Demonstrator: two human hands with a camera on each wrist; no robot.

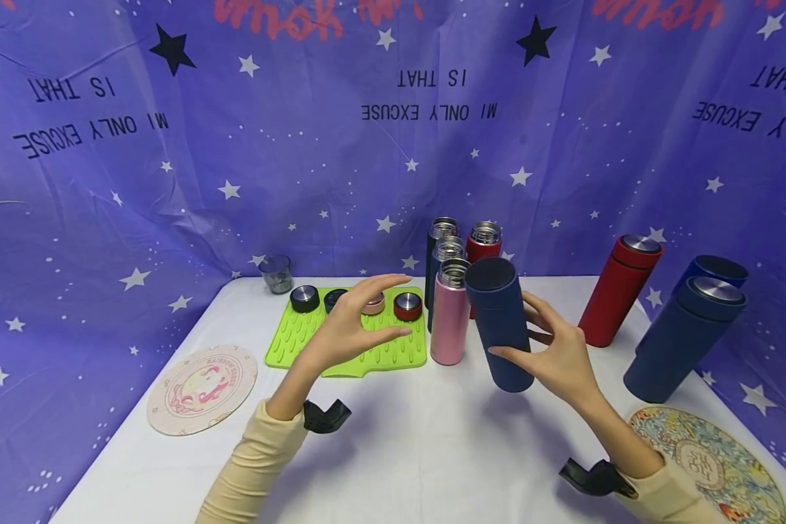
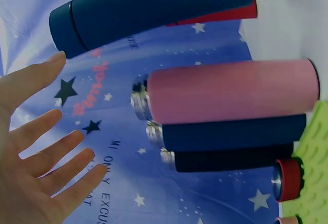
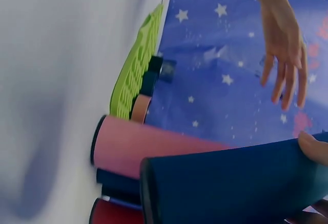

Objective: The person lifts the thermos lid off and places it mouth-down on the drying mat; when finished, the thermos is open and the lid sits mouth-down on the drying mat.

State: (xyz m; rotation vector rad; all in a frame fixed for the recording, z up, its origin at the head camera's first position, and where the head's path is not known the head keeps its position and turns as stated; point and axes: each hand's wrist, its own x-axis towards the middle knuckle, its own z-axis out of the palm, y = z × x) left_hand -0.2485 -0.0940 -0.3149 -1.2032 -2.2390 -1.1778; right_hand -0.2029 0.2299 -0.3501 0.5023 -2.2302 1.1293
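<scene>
My right hand (image 1: 560, 356) grips a dark blue thermos bottle (image 1: 506, 331) around its body, thumb in front and fingers behind. The bottle is held above the table, slightly tilted, its lid on. My left hand (image 1: 348, 320) hovers to the left with thumb and fingers apart, holding nothing. In the left wrist view the thumb of the left hand (image 2: 36, 147) appears close to the bottle's lid end; whether they touch I cannot tell. Just left of the held bottle stands a lidless pink bottle (image 1: 450, 320). Behind it are lidless blue (image 2: 230, 133), black (image 2: 236, 157) and red (image 1: 483, 244) bottles.
A green drying mat (image 1: 393, 356) bears several lids, including a black lid (image 1: 304, 298) and a red lid (image 1: 407, 306). A glass (image 1: 276, 274) stands behind it. Lidded red (image 1: 618, 291) and blue (image 1: 684, 342) bottles stand right. Round mats (image 1: 203, 389) lie at both sides.
</scene>
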